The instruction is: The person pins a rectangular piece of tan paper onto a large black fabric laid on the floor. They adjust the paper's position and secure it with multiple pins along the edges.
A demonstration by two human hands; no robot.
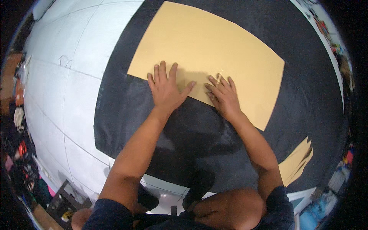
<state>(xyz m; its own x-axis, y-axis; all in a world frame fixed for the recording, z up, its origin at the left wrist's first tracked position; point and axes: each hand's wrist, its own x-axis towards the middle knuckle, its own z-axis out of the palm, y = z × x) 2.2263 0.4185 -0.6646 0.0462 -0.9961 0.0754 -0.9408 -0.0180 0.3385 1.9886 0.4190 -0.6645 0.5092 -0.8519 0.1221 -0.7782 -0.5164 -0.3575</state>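
Observation:
A large tan sheet (214, 42), like paper or thin card, lies flat on a black sheet (306, 103). My left hand (165, 86) rests on the tan sheet's near edge, fingers spread and pressed down, holding nothing. To its right, my right hand (225, 96) is over the same sheet with its fingers curled. A thin, clear, pen-like stick (220, 78) shows between those fingers; its exact kind is too small to make out. Shadows of both hands fall on the tan surface between them.
Several cut tan pieces (297, 163) lie in a pile by my right elbow on the black sheet. White tiled floor (69, 96) runs along the left. Cluttered items (28, 165) line the left rim, and a blue plastic-looking bundle (318, 214) is at the lower right.

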